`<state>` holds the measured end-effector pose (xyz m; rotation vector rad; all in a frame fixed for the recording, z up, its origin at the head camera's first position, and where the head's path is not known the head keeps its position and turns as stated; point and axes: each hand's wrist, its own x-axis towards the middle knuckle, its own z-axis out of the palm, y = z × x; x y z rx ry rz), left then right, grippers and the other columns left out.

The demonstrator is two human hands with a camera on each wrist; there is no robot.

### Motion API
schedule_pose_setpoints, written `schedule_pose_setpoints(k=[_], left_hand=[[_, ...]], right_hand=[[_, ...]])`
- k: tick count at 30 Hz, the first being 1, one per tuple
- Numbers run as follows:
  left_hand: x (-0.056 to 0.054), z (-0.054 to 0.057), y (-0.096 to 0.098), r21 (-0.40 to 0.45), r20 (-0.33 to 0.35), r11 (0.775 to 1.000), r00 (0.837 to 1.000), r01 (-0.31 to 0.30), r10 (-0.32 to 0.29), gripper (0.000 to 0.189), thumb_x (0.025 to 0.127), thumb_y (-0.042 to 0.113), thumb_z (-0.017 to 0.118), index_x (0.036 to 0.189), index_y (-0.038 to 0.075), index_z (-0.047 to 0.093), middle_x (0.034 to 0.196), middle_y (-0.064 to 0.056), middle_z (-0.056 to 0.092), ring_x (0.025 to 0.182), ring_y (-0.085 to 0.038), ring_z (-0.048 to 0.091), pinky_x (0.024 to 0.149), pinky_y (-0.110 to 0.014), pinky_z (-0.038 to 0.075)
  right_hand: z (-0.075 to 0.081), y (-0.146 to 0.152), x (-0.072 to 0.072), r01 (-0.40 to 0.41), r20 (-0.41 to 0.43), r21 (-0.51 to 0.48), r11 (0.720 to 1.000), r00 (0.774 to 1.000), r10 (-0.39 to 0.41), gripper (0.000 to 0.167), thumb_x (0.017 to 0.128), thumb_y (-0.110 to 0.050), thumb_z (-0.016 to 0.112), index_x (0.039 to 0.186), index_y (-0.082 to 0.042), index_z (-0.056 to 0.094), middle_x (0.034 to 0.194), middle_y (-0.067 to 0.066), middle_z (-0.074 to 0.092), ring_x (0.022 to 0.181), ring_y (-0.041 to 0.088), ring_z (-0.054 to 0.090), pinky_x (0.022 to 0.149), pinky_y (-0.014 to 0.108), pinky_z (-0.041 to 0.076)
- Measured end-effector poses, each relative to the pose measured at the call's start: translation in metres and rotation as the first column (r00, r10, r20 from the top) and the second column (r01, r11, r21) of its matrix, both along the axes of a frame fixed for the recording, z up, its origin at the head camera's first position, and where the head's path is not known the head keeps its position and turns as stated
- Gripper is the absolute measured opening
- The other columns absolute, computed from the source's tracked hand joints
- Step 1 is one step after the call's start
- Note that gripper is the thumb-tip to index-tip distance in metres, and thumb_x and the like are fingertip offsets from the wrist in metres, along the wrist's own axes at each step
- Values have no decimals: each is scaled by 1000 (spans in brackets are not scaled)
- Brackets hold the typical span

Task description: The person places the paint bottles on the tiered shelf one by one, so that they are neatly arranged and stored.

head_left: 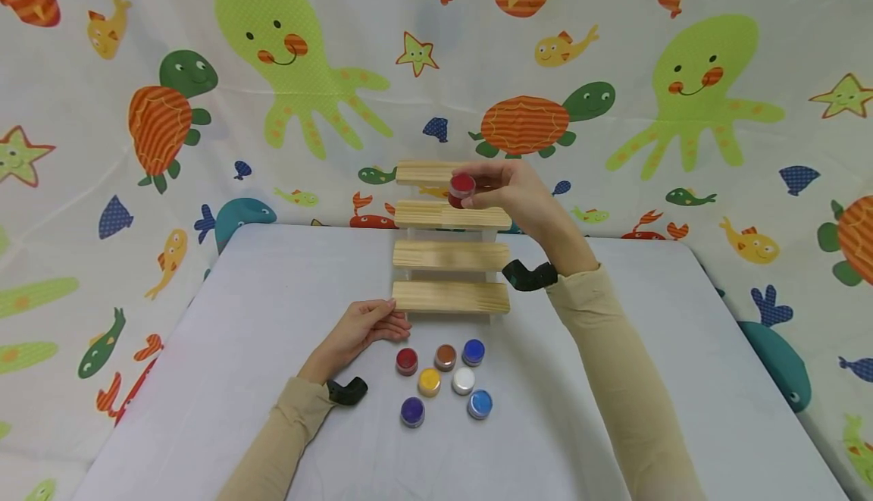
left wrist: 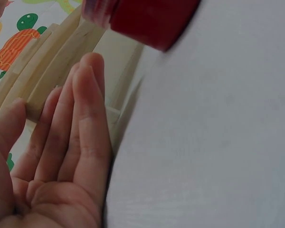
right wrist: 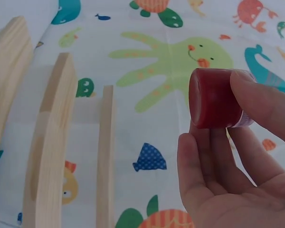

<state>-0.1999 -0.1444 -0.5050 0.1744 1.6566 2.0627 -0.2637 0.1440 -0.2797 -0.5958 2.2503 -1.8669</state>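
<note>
My right hand (head_left: pixel 511 186) pinches a small paint jar (head_left: pixel 461 189) with red paint, between thumb and fingers, in front of the upper planks of a stepped wooden stand (head_left: pixel 452 256). In the right wrist view the red jar (right wrist: pixel 216 97) lies tipped on its side in the fingertips. My left hand (head_left: pixel 364 327) grips the left end of the stand's lowest plank, the thumb at its corner and the other fingers extended below. Nearest that hand on the table is another red paint jar (head_left: pixel 407 361), which looms large at the top of the left wrist view.
Several more paint jars stand before the stand: brown (head_left: pixel 445 358), dark blue (head_left: pixel 474 352), yellow (head_left: pixel 429 382), white (head_left: pixel 463 380), purple (head_left: pixel 412 412) and light blue (head_left: pixel 480 404). A white cloth covers the table (head_left: pixel 273 281). Behind it hangs a sea-animal curtain (head_left: pixel 464 31).
</note>
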Motion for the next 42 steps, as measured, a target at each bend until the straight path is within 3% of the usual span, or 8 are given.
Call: schedule_pose_setpoints(k=[11, 18, 31, 42], left_hand=[[-1, 0, 0, 14, 18, 1000, 1000, -7, 7, 51, 103, 30, 56, 117, -19, 55, 98, -17, 73, 91, -24, 73, 82, -34, 60], [0, 0, -2, 1, 4, 1000, 1000, -3, 3, 51, 103, 31, 55, 117, -19, 55, 99, -18, 73, 92, -24, 72, 83, -35, 60], [0, 0, -1, -10, 15, 1000, 1000, -6, 6, 54, 103, 33, 55, 119, -19, 54, 100, -18, 72, 93, -25, 72, 84, -35, 60], [0, 0, -1, -5, -3, 1000, 1000, 2, -2, 55, 103, 32, 55, 120, -20, 53, 100, -18, 72, 93, -25, 72, 85, -34, 60]], right_hand=[[14, -22, -28, 12, -4, -12, 1000, 1000, -12, 31, 91, -1, 69, 122, -5, 68, 113, 12, 69, 107, 26, 63, 98, 37, 52], [17, -41, -52, 37, -16, -55, 998, 999, -38, 32, 90, 3, 69, 122, -1, 67, 110, 12, 68, 104, 25, 62, 96, 33, 52], [-15, -55, -96, 108, -18, -97, 989, 994, -110, 37, 89, 6, 69, 126, 4, 64, 114, 13, 65, 100, 22, 61, 86, 27, 54], [-32, -56, -108, 163, 27, -77, 984, 987, -161, 39, 88, 6, 71, 126, 2, 64, 122, 15, 64, 109, 23, 59, 92, 27, 52]])
